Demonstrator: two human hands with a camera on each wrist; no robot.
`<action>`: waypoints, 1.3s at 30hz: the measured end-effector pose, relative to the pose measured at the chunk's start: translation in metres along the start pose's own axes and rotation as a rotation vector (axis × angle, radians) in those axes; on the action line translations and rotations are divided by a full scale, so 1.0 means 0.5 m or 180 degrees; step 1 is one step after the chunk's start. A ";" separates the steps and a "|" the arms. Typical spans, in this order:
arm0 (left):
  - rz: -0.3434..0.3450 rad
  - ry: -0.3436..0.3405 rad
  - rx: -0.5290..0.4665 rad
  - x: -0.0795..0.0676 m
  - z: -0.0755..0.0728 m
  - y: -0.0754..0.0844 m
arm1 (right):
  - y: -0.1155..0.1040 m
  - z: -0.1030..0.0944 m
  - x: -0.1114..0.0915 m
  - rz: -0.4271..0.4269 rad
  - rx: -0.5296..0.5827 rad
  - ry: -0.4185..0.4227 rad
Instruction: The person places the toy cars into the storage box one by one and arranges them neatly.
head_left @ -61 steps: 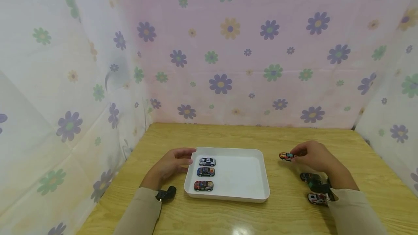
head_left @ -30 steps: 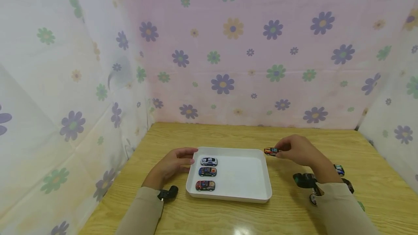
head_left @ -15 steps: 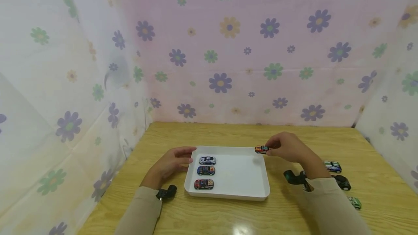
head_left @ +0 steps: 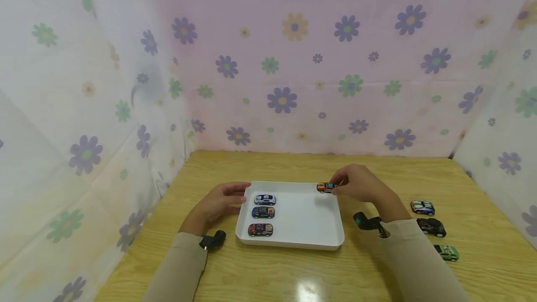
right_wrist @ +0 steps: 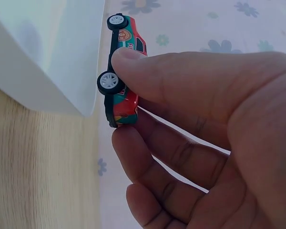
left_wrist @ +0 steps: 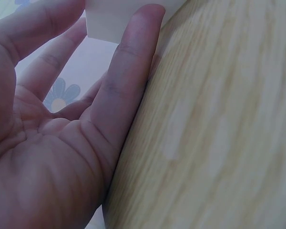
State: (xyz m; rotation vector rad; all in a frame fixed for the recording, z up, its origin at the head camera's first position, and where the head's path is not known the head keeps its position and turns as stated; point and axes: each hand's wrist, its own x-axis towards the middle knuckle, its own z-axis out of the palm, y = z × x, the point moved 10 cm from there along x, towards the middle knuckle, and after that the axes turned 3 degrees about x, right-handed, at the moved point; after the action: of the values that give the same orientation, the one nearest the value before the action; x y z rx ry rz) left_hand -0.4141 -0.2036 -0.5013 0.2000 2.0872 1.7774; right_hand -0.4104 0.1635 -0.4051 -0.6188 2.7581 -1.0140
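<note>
My right hand (head_left: 360, 183) pinches a red, orange and teal toy car (head_left: 325, 188) between thumb and fingers, over the far right corner of a white tray (head_left: 310, 246). In the right wrist view the toy car (right_wrist: 121, 71) shows its white-hubbed wheels beside the tray wall. At the tray's left side rests my left hand (head_left: 218, 203), its fingers extended against the wall. Three more toy cars stand in a column inside the tray's left part: a white one (head_left: 265, 199), a blue one (head_left: 263, 212) and a red one (head_left: 260, 229).
Right of the tray, a white-and-blue toy car (head_left: 423, 207), a black one (head_left: 431, 227) and a green one (head_left: 447, 252) stand on the wooden table (head_left: 268, 274). My right sleeve partly covers the green one. A flowered curtain (head_left: 251, 83) encloses the back and sides.
My right hand has carried the red and orange toy car leftward from the table to over the tray's far right corner. The left hand has stayed at the tray's left side.
</note>
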 end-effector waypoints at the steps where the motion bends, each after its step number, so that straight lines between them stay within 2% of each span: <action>1: 0.0003 0.0000 0.0001 0.000 -0.001 0.000 | -0.002 0.002 0.003 -0.0005 0.0016 -0.0008; 20: -0.0045 0.0007 -0.0014 0.005 -0.004 -0.010 | -0.028 0.043 0.034 -0.0019 0.0054 -0.0151; 29: -0.0029 0.0039 -0.0019 -0.003 -0.006 -0.003 | -0.043 0.065 0.053 -0.0082 0.0068 -0.0197; 39: -0.0026 0.0002 -0.0055 0.002 -0.004 -0.007 | -0.047 0.092 0.065 0.0088 0.0069 -0.0228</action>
State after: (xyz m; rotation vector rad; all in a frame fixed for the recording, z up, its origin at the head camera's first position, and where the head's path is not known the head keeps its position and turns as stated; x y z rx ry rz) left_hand -0.4153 -0.2055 -0.5049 0.1858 2.0692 1.7904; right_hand -0.4199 0.1064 -0.4248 -0.6000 2.6829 -0.9947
